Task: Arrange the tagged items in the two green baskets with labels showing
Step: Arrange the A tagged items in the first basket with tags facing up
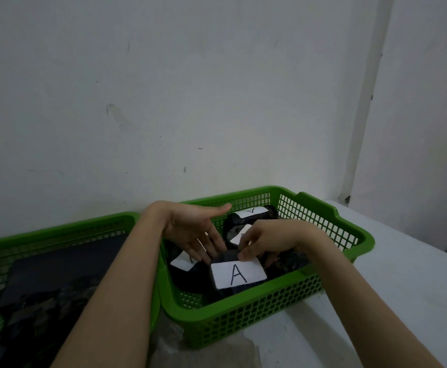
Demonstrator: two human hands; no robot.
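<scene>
Two green baskets stand side by side against the wall. The right basket holds several black items with white labels. One black item near its front shows a label marked "A". My right hand pinches the far edge of this item. My left hand reaches into the same basket with fingers spread, its fingertips touching the item's far left corner. Another labelled item stands at the back, and a third label peeks out under my left hand. The left basket holds dark flat items with no label visible.
The baskets rest on a white table whose free surface extends to the right. A white wall rises directly behind them, with a corner at the right. A crumpled clear plastic sheet lies in front between the baskets.
</scene>
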